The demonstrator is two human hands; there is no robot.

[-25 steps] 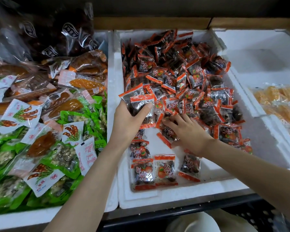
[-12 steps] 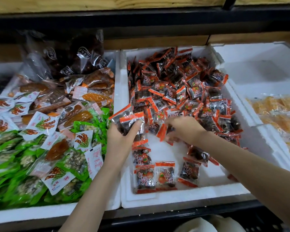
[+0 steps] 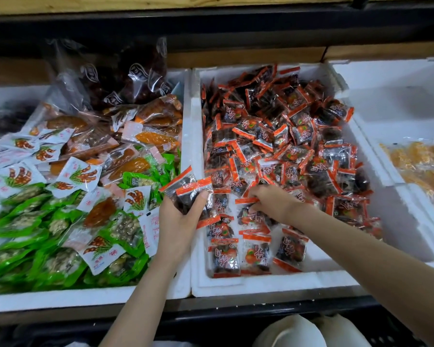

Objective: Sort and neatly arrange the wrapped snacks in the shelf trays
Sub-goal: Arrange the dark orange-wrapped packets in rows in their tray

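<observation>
A white foam tray (image 3: 261,284) in the middle holds a heap of small clear packets with orange ends and dark fruit inside (image 3: 281,136). Near its front wall lies a short row of the same packets (image 3: 251,254). My left hand (image 3: 178,219) grips a small stack of these packets (image 3: 189,191) over the tray's left wall. My right hand (image 3: 273,204) reaches into the loose packets at the tray's middle, its fingers curled on one packet (image 3: 251,216) there.
The left foam tray (image 3: 85,299) is full of green, white and orange-brown snack packs. A right tray (image 3: 391,181) holds yellow packs at its far side. A dark shelf edge runs above, and a black rail runs along the front.
The view has dropped slightly closer. My left hand with its stack has drifted left toward the tray wall. My right hand has moved a little nearer within the loose packets.
</observation>
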